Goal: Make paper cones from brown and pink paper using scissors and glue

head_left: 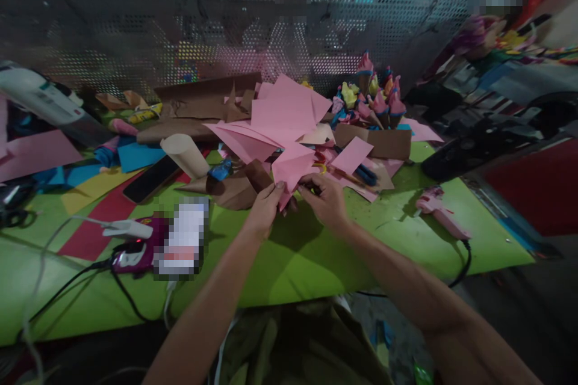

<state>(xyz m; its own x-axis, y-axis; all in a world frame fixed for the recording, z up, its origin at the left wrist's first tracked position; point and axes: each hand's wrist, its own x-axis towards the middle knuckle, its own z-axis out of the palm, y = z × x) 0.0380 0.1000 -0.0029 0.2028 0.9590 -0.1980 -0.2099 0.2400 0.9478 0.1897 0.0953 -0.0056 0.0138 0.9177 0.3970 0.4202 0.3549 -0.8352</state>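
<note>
Between my hands is a piece of pink paper, bent into a cone-like shape with its point toward me. My left hand pinches its lower left side, thumb on top. On the right, my right hand has its fingers curled at the paper's right edge near the tip; the fingertips are partly hidden. Behind lie larger pink sheets in a loose pile. Just left of my left hand rests brown paper, partly rolled. A pink glue gun lies to the right on the green table.
A phone and a purple power strip with cables sit at the left. A cardboard tube leans near a dark phone-like slab. Several small paper cones stand at the back right, before a perforated metal panel.
</note>
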